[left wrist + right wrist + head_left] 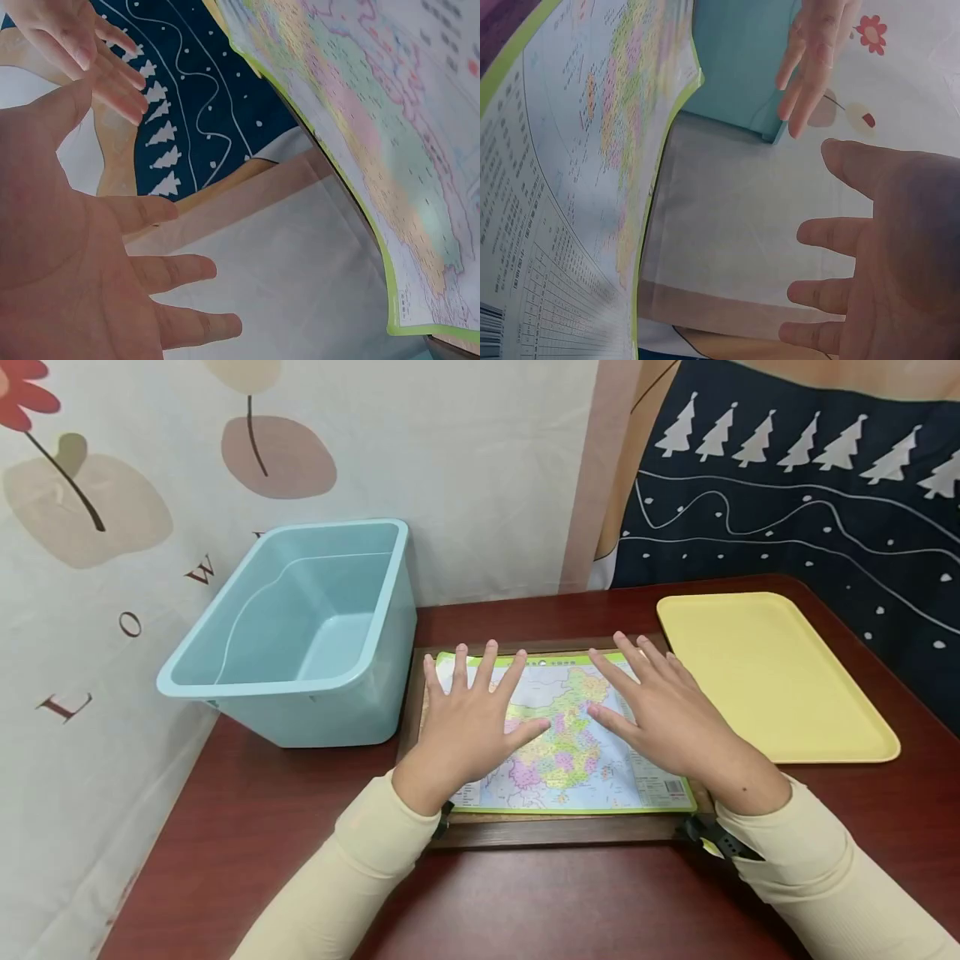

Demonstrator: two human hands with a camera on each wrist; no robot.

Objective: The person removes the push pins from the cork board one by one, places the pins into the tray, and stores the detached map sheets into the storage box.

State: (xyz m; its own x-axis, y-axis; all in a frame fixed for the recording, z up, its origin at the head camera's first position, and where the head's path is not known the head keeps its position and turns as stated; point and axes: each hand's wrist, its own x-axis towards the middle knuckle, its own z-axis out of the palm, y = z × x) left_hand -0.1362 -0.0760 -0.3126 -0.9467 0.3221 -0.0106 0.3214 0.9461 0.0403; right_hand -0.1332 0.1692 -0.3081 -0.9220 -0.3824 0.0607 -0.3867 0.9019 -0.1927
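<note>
A colourful map sheet (558,760) with a green border lies flat on a brown-framed board (555,833) in the middle of the table. Over its left part hovers my left hand (471,724), palm down with fingers spread. My right hand (667,714) is held the same way over the right part, its thumb pointing inward. In the left wrist view a gap shows between the left palm (67,247) and the map (375,127). The right wrist view likewise has the right hand (885,240) apart from the map (592,150). Both hands hold nothing.
A light blue plastic tub (352,672) stands at the left, near the wall. To the right lies a yellow tray (780,677), close beside the board. The dark red table (555,893) meets a printed curtain (480,485) at the back.
</note>
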